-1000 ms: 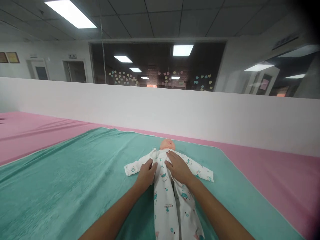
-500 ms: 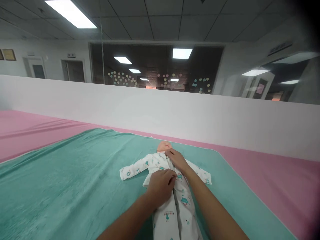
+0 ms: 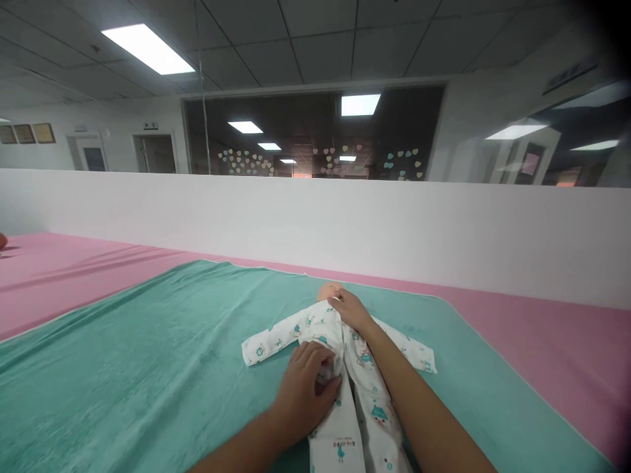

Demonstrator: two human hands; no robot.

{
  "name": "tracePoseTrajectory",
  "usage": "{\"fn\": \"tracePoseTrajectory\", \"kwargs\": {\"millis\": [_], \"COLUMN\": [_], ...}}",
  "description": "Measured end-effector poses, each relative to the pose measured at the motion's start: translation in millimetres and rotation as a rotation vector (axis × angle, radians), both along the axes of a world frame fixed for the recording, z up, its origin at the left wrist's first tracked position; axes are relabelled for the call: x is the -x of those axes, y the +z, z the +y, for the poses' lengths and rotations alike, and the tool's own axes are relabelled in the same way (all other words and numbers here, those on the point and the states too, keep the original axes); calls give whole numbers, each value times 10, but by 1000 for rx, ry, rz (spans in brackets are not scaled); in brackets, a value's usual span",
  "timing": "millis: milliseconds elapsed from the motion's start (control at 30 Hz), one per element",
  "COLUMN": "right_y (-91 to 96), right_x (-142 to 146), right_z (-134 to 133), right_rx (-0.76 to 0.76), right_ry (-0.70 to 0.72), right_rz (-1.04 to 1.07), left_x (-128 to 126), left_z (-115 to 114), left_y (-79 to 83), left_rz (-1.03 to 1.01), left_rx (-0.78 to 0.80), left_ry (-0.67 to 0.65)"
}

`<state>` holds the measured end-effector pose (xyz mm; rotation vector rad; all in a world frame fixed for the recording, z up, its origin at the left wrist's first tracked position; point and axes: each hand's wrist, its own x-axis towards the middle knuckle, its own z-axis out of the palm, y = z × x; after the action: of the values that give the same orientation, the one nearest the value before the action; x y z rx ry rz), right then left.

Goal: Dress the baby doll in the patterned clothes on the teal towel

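A baby doll (image 3: 329, 290) lies on its back, head away from me. It wears a white printed shirt (image 3: 315, 322) with both sleeves spread out, and matching trousers (image 3: 377, 410) cover its legs. My left hand (image 3: 305, 387) is at the shirt's lower front edge, fingers curled over the cloth and thumb below, with a fold of the shirt between them. At the collar, just below the doll's chin, my right hand (image 3: 351, 311) is closed on the shirt's neckline, and its forearm crosses over the doll's left side. The fingertips of the right hand are partly hidden.
A teal blanket (image 3: 162, 355) lies under the doll, on a pink sheet (image 3: 542, 328). Behind them runs a low white wall (image 3: 276, 217), with a large dark window above it. Something orange-brown (image 3: 2, 240) shows at the far left edge.
My left hand has shifted slightly left and its thumb has come apart from the fingers around the shirt's edge. The right hand stays at the collar. The view has tilted up slightly.
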<state>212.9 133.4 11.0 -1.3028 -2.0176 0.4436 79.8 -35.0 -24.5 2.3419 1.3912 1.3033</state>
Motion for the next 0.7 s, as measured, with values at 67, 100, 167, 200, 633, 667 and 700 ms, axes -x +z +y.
{"fn": "tracePoseTrajectory", "kwargs": {"millis": [67,100,167,200,633,667,700], "right_y": [-1,-2,-6,-9,-41,-49,-58], "right_x": [-30,-39,-50,-54,-75,-73,-71], "right_z": [46,70,108,119,97,106,116], "right_rx": [2,8,20,24,39,33,27], "right_ry": [-21,-32,-49,-55,-86,-92,-98], "right_rz": [25,35,54,64,144,144,145], "left_x": [147,210,306,338,355,342,328], "left_z": [-48,-57,-37,-8,26,0,-25], "left_y": [-5,-8,-24,-38,32,51,65], "left_rz": [32,47,74,82,21,-2,-14], "left_rx": [4,2,-2,3,352,342,329], "left_ry": [-92,-120,-118,-89,96,77,51]}}
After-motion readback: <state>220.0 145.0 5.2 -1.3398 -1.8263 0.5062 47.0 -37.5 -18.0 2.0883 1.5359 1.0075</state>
